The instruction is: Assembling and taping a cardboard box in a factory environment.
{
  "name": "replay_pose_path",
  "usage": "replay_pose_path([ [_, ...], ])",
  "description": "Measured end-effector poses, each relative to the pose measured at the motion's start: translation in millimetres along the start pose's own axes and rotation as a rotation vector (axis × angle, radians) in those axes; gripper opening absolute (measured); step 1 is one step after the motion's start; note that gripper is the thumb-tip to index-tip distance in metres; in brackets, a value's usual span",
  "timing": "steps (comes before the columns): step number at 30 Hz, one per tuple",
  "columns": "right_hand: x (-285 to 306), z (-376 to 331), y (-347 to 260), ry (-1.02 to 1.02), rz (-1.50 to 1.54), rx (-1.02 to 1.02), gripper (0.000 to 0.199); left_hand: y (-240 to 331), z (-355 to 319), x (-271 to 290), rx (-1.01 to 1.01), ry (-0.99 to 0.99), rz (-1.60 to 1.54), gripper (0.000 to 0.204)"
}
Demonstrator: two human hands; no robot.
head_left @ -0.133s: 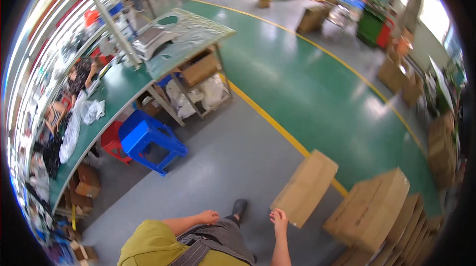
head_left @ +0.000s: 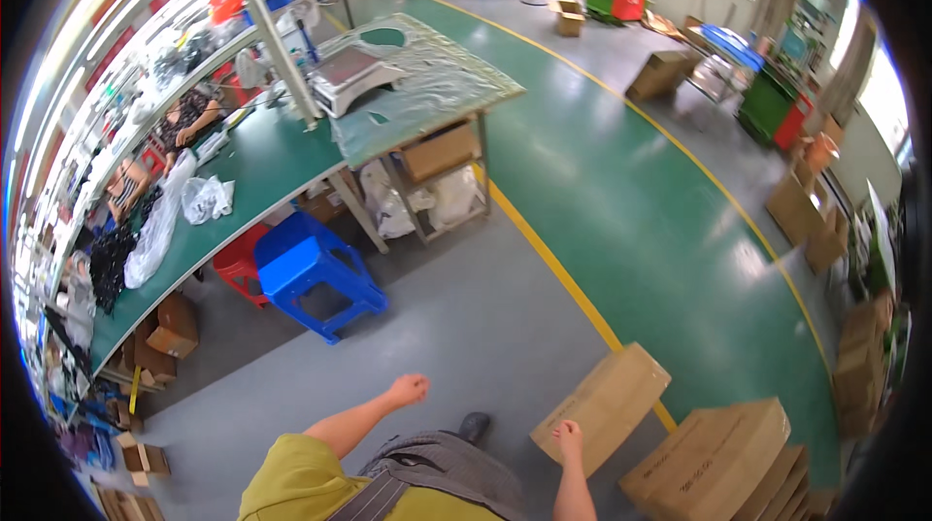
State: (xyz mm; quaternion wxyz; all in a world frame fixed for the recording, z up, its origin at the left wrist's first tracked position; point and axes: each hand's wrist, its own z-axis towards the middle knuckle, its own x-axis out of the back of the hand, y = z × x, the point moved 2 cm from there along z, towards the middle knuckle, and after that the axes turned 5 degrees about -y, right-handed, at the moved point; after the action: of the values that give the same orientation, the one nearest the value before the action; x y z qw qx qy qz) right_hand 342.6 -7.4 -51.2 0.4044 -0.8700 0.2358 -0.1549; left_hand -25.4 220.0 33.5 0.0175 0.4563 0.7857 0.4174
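Observation:
My left hand (head_left: 409, 389) hangs in front of me over the grey floor. Its fingers are curled in, and nothing shows in them. My right hand (head_left: 569, 437) is also loosely closed, with no object visible in it. A brown cardboard carton (head_left: 612, 395) stands on the floor just beyond that hand, which overlaps it in the picture; whether they touch I cannot tell. To the right, another closed carton (head_left: 714, 458) rests beside several flattened or stacked cardboard pieces (head_left: 782, 487).
Left lies a long green worktable (head_left: 262, 157) with plastic bags; people sit behind it. A blue stool (head_left: 316, 273) and a red stool (head_left: 241, 264) stand against it. A yellow floor line (head_left: 553, 254) borders the green walkway. More cartons (head_left: 859, 346) line the far right.
The whole view has shifted, so the table and stools sit farther right. My left hand has swung forward, away from my body. My right hand now overlaps the nearer carton.

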Motion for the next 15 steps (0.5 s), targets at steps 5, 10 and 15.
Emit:
replay_pose_path([
  [5,7.3,77.8,-30.0,-0.128,-0.583,-0.005,0.018,80.1,2.6,128.0,-0.178,0.417,-0.179,0.022],
  [10,-135.6,206.9,-223.4,-0.175,-0.854,0.509,0.019,193.4,58.1,276.5,-0.333,0.733,0.265,0.027],
  [15,-349.1,347.7,-410.5,-0.309,-0.792,0.929,0.021,303.8,215.3,384.4,-0.458,0.886,0.669,0.048],
])
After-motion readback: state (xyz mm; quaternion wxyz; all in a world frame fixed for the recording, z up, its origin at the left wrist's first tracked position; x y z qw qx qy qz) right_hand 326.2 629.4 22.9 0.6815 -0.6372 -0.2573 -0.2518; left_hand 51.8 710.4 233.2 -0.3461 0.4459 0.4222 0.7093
